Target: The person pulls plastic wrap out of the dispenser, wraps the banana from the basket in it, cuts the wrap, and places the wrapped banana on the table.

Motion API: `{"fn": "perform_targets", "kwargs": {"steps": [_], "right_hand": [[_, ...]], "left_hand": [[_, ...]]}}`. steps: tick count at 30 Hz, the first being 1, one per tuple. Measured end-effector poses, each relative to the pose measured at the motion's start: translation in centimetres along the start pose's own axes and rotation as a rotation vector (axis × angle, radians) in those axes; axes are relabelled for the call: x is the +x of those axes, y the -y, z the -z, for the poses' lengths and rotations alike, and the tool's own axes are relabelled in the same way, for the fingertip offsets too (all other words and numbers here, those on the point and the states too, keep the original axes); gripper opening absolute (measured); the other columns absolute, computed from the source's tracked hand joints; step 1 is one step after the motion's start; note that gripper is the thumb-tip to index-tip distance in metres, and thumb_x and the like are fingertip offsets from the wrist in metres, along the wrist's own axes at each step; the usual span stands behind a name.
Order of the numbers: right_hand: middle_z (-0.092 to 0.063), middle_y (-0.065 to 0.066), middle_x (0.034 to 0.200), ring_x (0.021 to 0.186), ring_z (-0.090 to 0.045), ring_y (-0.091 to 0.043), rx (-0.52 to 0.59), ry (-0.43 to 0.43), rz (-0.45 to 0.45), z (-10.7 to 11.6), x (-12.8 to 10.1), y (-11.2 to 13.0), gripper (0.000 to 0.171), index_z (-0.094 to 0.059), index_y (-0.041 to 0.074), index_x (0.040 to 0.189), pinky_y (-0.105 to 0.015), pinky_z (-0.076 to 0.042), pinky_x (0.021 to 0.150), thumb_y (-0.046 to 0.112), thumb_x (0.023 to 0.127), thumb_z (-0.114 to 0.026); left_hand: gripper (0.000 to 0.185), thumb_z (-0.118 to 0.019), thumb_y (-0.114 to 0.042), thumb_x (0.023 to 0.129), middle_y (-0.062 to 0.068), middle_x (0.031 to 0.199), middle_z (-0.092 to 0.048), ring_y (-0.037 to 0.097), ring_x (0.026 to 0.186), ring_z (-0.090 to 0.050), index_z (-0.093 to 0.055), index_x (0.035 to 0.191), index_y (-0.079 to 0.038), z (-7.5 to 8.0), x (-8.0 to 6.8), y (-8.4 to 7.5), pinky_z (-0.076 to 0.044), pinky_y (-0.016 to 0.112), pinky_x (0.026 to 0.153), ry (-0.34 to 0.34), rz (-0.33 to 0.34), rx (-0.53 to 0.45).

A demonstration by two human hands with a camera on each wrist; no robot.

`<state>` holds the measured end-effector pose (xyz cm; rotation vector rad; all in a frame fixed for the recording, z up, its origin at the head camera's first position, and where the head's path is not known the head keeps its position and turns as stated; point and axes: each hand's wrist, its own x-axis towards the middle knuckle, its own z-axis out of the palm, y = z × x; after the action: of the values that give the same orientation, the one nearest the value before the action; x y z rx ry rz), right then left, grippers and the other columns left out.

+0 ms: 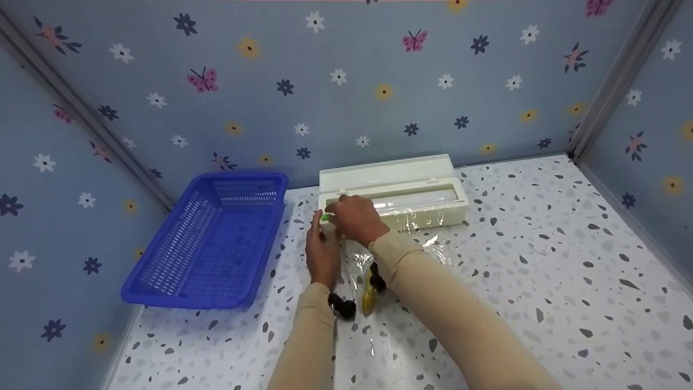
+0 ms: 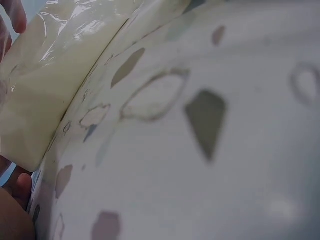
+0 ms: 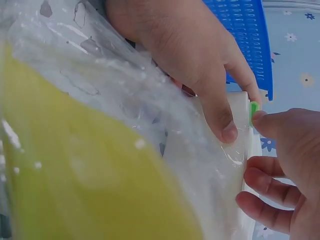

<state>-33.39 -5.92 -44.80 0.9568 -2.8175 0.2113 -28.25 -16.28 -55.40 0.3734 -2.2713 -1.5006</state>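
A white cling film dispenser stands with its lid raised and a film roll inside. My left hand grips its left end, the thumb laid along the front wall in the right wrist view. My right hand is at the same corner, with a digit on the small green slide cutter and its other fingers curled by the box edge. Clear cling film hangs over the front wall toward me. Under the film lies a smooth yellow object, partly hidden by the right sleeve; its kind I cannot tell.
A blue perforated plastic basket stands left of the dispenser. Behind it rises a flower-patterned wall, with side panels left and right. The speckled white table extends to the right. A black wrist camera sits by the left cuff.
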Motion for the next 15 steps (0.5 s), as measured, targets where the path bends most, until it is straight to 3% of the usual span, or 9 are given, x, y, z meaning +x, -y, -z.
{"fn": "perform_targets", "kwargs": {"steps": [7,15], "right_hand": [[-0.072,-0.006,0.087,0.075,-0.068,-0.022,-0.186,-0.001,0.037,0.0,0.3,0.6,0.009,-0.079,0.016,0.096,-0.04,-0.058,0.06,0.017,0.09,-0.071],[-0.072,-0.006,0.086,0.072,-0.07,-0.022,-0.214,-0.037,0.008,-0.4,0.4,1.2,0.014,-0.077,0.014,0.096,-0.041,-0.058,0.058,0.021,0.096,-0.065]], "left_hand": [[0.055,-0.055,-0.035,0.103,-0.002,0.137,-0.053,0.017,0.121,-0.052,-0.036,0.155,-0.038,0.0,0.1,0.3,-0.044,0.042,0.1,-0.005,0.004,0.023],[0.053,-0.054,-0.03,0.104,-0.004,0.143,-0.05,0.017,0.128,-0.048,-0.037,0.154,-0.035,0.2,-0.1,0.2,-0.042,0.042,0.105,0.009,-0.01,0.017]]}}
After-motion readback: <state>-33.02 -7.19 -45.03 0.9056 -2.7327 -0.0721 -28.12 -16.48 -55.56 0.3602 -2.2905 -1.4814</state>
